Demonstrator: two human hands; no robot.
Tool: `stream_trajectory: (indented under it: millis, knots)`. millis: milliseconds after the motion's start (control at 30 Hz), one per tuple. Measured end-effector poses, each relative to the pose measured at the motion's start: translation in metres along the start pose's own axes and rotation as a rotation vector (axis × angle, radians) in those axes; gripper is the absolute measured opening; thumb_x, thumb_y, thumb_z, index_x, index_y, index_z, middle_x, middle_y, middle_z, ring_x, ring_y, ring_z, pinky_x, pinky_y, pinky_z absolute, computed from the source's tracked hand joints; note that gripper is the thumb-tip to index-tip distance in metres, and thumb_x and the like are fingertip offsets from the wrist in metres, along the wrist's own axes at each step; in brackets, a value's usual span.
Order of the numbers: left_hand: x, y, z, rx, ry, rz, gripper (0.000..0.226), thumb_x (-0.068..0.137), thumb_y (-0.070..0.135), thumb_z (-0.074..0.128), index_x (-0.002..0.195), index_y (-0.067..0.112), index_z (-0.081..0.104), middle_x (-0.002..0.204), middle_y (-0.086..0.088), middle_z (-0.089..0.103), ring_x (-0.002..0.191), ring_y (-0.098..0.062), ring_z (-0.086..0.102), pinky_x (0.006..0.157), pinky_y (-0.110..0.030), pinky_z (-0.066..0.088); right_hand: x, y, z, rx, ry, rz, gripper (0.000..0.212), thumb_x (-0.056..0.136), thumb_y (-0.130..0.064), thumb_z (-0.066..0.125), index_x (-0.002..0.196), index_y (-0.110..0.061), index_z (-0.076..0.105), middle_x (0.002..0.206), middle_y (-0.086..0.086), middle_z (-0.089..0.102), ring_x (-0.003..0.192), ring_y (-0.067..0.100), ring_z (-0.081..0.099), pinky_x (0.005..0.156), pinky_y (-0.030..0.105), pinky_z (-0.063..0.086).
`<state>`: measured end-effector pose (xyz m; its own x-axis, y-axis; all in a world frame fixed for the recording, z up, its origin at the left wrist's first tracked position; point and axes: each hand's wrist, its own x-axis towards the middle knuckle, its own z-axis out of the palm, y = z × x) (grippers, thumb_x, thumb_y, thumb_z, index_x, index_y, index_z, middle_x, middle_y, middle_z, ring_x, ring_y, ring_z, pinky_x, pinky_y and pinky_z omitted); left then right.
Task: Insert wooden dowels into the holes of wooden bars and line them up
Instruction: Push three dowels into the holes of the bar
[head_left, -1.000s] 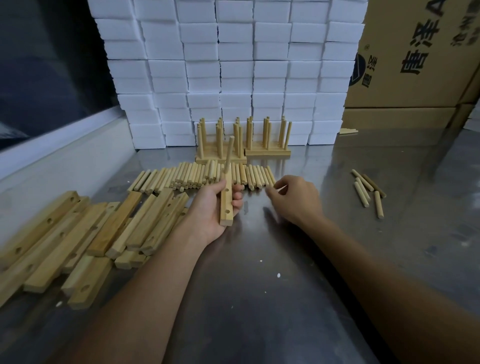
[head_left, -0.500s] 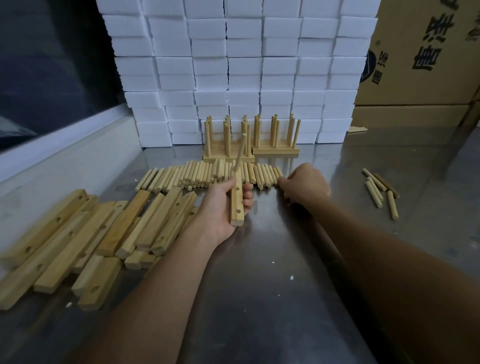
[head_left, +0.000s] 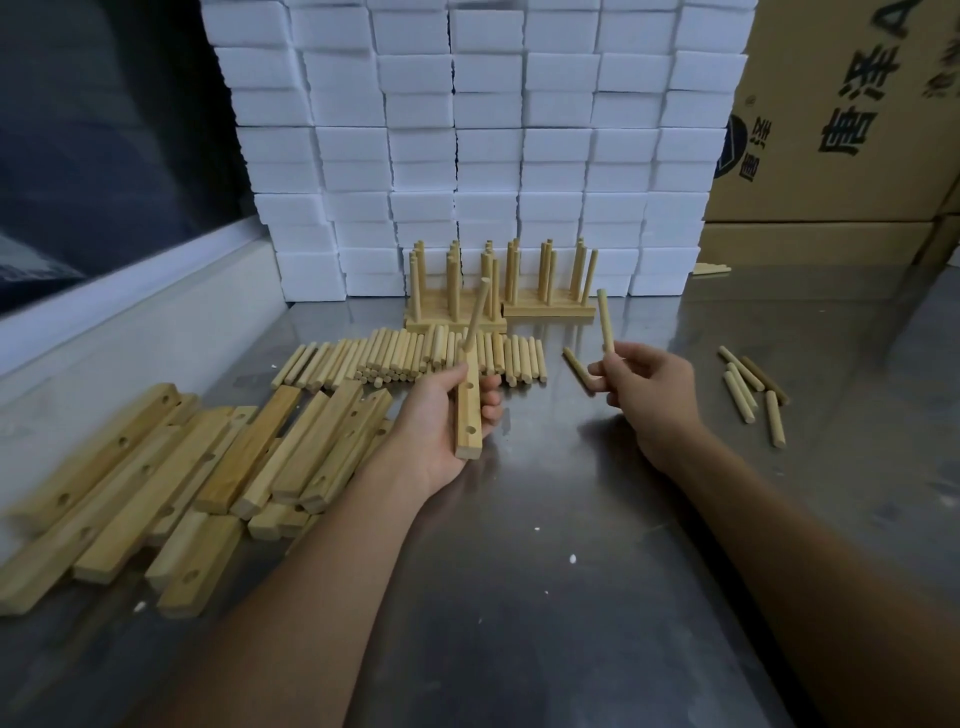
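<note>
Steel table (head_left: 519, 597) fills the near field, with both forearms reaching out over it. To the left, a loose heap of bars (head_left: 171, 467) is seen, drilled holes showing on several.

Left hand (head_left: 441, 415): fingers are curled round one bar (head_left: 467, 410), held lengthwise away from the body. One dowel (head_left: 477, 314) is already seated at the bar's far end and stands tilted; two open holes are visible nearer the wrist.

Right hand (head_left: 649, 389): two dowels are held. One, the raised dowel (head_left: 604, 322), is pinched upright between thumb and fingertips; a second dowel (head_left: 579, 369) juts out to the left from the curled fingers, low over the table.

Change noted: half a second ago the right hand was down at the right end of the dowel row (head_left: 410, 353), closed over it; it is now lifted clear and drawn right, with the two dowels in it. The pick-up is therefore judged complete. The next step is judged to be insertion into an open hole of the held bar; the raised dowel is still well apart from the bar.

Further right, a few stray dowels (head_left: 753, 389) lie on the table. Beyond the row, two finished groups (head_left: 498, 306) of bars with upright dowels stand side by side against a wall of white blocks (head_left: 467, 130). Cartons (head_left: 841, 130) are stacked far right.
</note>
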<state>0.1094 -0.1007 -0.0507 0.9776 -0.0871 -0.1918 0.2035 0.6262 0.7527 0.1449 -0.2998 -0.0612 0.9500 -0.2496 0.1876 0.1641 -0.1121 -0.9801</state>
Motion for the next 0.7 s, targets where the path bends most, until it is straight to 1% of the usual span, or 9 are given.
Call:
stream_trajectory:
  millis: [100,233,300,367,433,500,567,633,700]
  knots:
    - [0.000,0.000,0.000,-0.009,0.003,0.003,0.021,0.105,0.017,0.042,0.105,0.000,0.054,0.068,-0.009,0.062,0.055,-0.014,0.054,0.045,-0.022,0.046,-0.004,-0.001,-0.002,0.046,-0.024,-0.004,0.010,0.093,-0.013,0.067,0.101,-0.011,0.072,0.078,-0.001,0.073,0.061,0.002,0.066,0.056,0.013,0.052]
    - [0.001,0.000,0.001,-0.006,0.007,0.008,0.022,0.105,0.017,0.042,0.105,0.000,0.055,0.067,-0.009,0.062,0.054,-0.014,0.055,0.045,-0.022,0.047,-0.003,-0.003,-0.006,0.158,0.047,0.038,0.005,0.087,-0.014,0.075,0.091,-0.014,0.073,0.066,-0.006,0.069,0.057,0.004,0.061,0.057,0.015,0.052]
    - [0.001,0.000,0.001,-0.002,0.009,0.011,0.022,0.105,0.017,0.042,0.103,0.000,0.055,0.067,-0.009,0.062,0.054,-0.015,0.055,0.045,-0.022,0.047,-0.001,-0.003,-0.008,0.256,0.081,0.099,0.006,0.086,-0.014,0.075,0.091,-0.012,0.074,0.068,-0.002,0.064,0.057,0.006,0.055,0.058,0.017,0.050]
    - [0.001,0.000,0.000,-0.002,0.011,0.010,0.021,0.104,0.017,0.042,0.103,0.000,0.055,0.068,-0.009,0.061,0.054,-0.015,0.055,0.046,-0.022,0.047,-0.001,-0.005,-0.010,0.402,0.086,0.160,0.009,0.087,-0.014,0.075,0.093,-0.009,0.072,0.068,-0.001,0.065,0.059,0.006,0.061,0.057,0.018,0.051]
    - [0.001,0.000,0.000,-0.004,0.015,0.008,0.020,0.104,0.016,0.043,0.104,0.000,0.055,0.067,-0.009,0.061,0.054,-0.015,0.055,0.046,-0.022,0.047,-0.001,-0.007,-0.011,0.504,0.068,0.194,0.010,0.088,-0.015,0.073,0.094,-0.008,0.069,0.074,0.001,0.075,0.073,0.010,0.074,0.064,0.020,0.055]
    - [0.000,0.000,0.000,0.004,0.016,0.007,0.021,0.104,0.016,0.043,0.104,0.000,0.055,0.067,-0.009,0.061,0.055,-0.015,0.055,0.047,-0.022,0.047,0.001,-0.006,-0.011,0.541,0.041,0.197,0.009,0.090,-0.014,0.072,0.093,-0.008,0.066,0.085,0.005,0.078,0.089,0.017,0.076,0.074,0.024,0.058]
    - [0.000,-0.001,0.000,0.010,0.018,0.008,0.021,0.104,0.017,0.043,0.102,0.000,0.056,0.067,-0.009,0.061,0.055,-0.015,0.055,0.047,-0.022,0.047,0.002,-0.005,-0.011,0.563,0.007,0.193,0.009,0.091,-0.014,0.070,0.092,-0.007,0.065,0.093,0.009,0.078,0.096,0.021,0.075,0.080,0.026,0.060]
    - [0.000,-0.001,0.001,0.012,0.018,0.015,0.021,0.104,0.017,0.044,0.101,0.000,0.056,0.068,-0.009,0.061,0.055,-0.015,0.055,0.047,-0.022,0.047,0.001,-0.005,-0.012,0.564,-0.028,0.186,0.009,0.094,-0.018,0.068,0.092,-0.009,0.065,0.095,0.009,0.078,0.095,0.020,0.074,0.073,0.023,0.060]
    - [0.001,-0.001,0.001,0.018,0.018,0.027,0.020,0.104,0.017,0.044,0.103,0.001,0.056,0.068,-0.008,0.061,0.054,-0.015,0.056,0.047,-0.022,0.048,0.000,-0.007,-0.013,0.547,-0.039,0.185,0.011,0.096,-0.023,0.065,0.096,-0.013,0.067,0.088,0.004,0.077,0.086,0.017,0.074,0.068,0.024,0.057]
